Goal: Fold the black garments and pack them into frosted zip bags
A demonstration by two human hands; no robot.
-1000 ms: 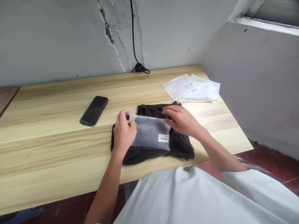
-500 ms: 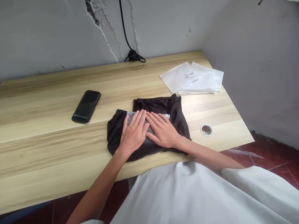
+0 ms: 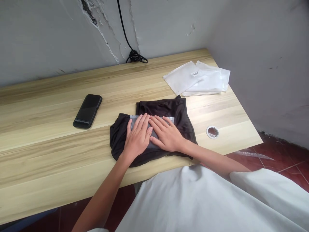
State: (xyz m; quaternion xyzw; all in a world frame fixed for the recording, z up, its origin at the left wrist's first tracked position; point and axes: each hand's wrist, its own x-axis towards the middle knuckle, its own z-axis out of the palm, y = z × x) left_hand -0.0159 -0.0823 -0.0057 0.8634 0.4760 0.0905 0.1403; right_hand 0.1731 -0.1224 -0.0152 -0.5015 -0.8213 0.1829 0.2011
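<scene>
Both my hands lie flat on a translucent zip bag [image 3: 154, 146], which rests on a dark, partly folded piece of clothing [image 3: 180, 108]. My left hand [image 3: 138, 137] presses on the bag's left half, fingers stretched out. On the right half lies my right hand [image 3: 166, 133], its fingers also extended and the fingertips close to those of the left. The bag's slider [image 3: 172, 119] shows at its top right corner. Much of the bag is hidden under my palms. At the left, the dark cloth [image 3: 117, 137] is bunched up.
A black phone [image 3: 87, 111] lies to the left on the wooden table [image 3: 48, 138]. Several whitish zip bags [image 3: 205, 80] are stacked at the back right. A round cable hole [image 3: 212, 132] sits near the right edge. A coiled black cable [image 3: 135, 56] rests against the wall.
The view has shifted slightly. My hands remain flat on the bag in nearly the same place, and the cloth keeps its shape.
</scene>
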